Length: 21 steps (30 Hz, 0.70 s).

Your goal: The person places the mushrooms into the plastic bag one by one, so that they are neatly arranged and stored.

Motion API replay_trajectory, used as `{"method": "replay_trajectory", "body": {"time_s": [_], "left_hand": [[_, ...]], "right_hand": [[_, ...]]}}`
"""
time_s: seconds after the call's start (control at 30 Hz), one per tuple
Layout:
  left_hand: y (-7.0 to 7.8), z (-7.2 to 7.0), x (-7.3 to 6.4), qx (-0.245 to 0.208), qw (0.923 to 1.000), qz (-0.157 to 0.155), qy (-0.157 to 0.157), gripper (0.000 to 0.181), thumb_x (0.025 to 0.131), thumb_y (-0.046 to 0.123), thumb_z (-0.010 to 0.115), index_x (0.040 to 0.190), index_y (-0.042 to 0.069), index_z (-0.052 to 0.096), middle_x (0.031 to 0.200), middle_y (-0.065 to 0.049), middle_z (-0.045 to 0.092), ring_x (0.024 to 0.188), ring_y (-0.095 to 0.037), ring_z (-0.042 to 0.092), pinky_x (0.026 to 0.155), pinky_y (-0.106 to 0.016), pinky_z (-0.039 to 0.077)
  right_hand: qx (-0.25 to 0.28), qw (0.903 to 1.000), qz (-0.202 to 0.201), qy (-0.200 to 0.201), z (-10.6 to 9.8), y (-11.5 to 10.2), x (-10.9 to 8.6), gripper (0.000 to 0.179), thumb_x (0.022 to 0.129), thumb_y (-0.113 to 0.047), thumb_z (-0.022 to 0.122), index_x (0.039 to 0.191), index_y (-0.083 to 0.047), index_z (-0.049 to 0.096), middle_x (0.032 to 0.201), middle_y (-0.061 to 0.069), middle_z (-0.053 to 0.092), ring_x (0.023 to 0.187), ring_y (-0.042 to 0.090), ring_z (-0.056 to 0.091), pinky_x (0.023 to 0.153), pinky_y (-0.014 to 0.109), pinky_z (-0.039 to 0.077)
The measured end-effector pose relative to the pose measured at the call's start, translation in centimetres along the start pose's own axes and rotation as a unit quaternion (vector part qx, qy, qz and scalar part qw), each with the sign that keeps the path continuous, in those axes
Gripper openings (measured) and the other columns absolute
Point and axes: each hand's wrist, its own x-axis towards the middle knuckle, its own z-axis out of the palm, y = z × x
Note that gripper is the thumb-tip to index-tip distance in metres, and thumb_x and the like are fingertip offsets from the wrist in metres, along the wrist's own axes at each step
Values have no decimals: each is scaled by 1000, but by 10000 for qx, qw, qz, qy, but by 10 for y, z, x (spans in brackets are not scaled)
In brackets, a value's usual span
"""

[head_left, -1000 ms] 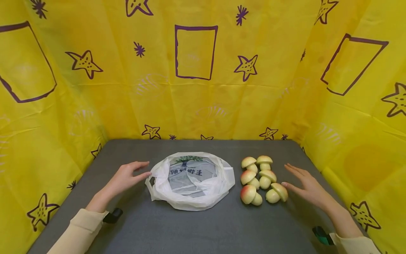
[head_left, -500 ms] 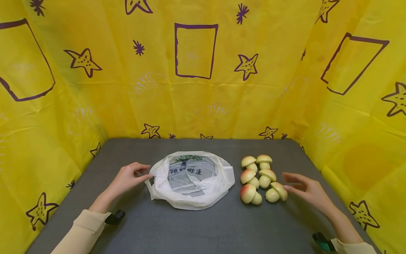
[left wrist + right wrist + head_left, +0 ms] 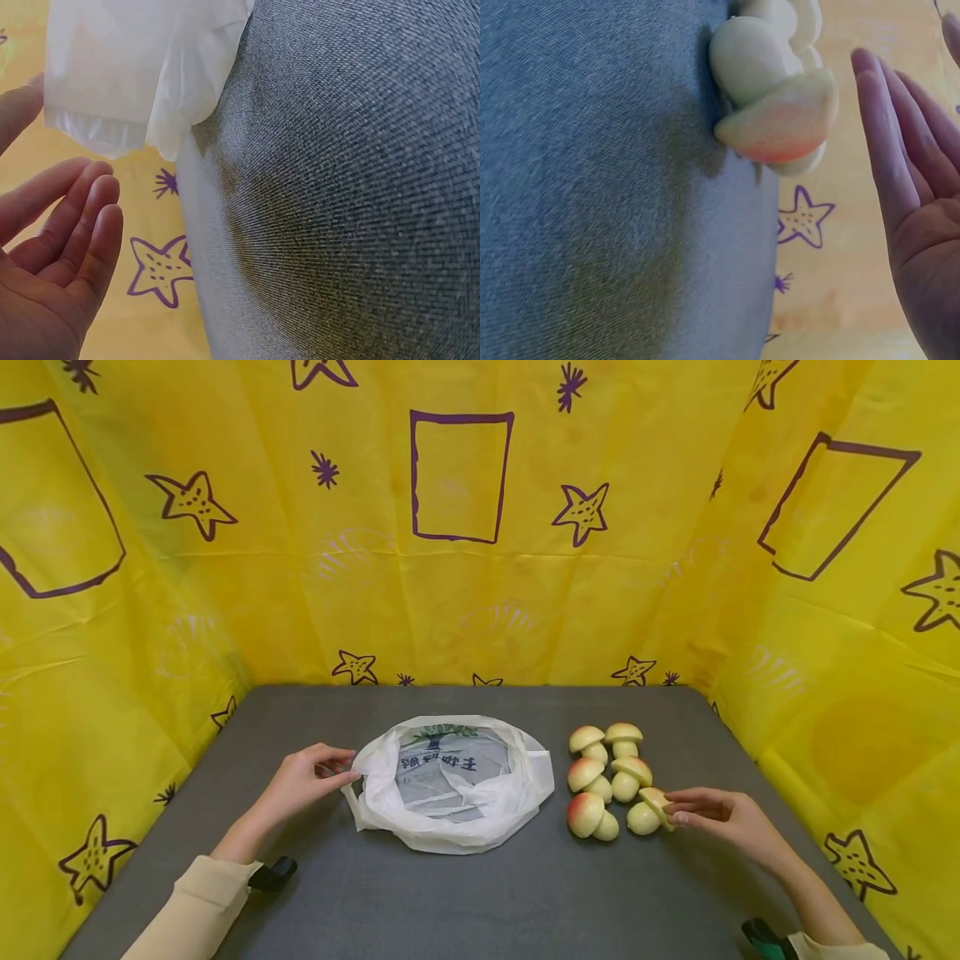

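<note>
Six toy mushrooms (image 3: 625,787) lie on the counter (image 3: 465,902) in two columns, and the right hand (image 3: 731,827) is the nearer one to them. From its fingers (image 3: 693,796), the nearest mushroom (image 3: 651,811) lies at nine o'clock, just at the fingertips. Its long axis goes from about two o'clock, where is the cap (image 3: 657,801), down to eight o'clock, where is the stem (image 3: 642,819); so it is the cap which faces the hand. The right fingers are extended, with a narrow space to the thumb (image 3: 693,819); the right wrist view shows no mushroom inside this space, and whether they touch the cap I cannot tell.

The other mushrooms lie farther, between nine and eleven o'clock. The left hand (image 3: 309,781) is relaxed, thumb and fingers apart, with the white plastic bag (image 3: 450,833) at three o'clock, very close; contact is not certain.
</note>
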Motion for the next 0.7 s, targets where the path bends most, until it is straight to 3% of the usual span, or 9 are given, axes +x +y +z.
{"method": "replay_trajectory", "body": {"time_s": [0.2, 0.33, 0.7], "left_hand": [[-2, 1, -1, -3, 10000, -6, 10, 41, 78, 38, 76, 108, 10, 71, 88, 0, 65, 77, -10, 60, 68, -21, 50], [-4, 1, -1, -30, 10000, 24, 29, 41, 78, 38, 76, 108, 10, 71, 88, 1, 65, 76, -8, 59, 68, -22, 50], [-5, 3, 0, -58, 9999, 110, 45, 40, 77, 37, 77, 106, 10, 72, 86, 3, 65, 75, -7, 59, 67, -21, 50]], "right_hand": [[516, 9970, 93, -571, 0, 4, -4, 32, 94, -6, 55, 119, 14, 56, 107, 22, 68, 92, 24, 70, 75, 42, 54], [853, 9918, 233, -927, 1, 6, -5, 36, 95, -6, 54, 120, 19, 52, 108, 21, 68, 94, 27, 69, 76, 46, 53], [1234, 9790, 377, -1578, -1, 15, -5, 42, 97, -5, 50, 122, 27, 43, 109, 25, 66, 97, 23, 69, 78, 43, 53]]}}
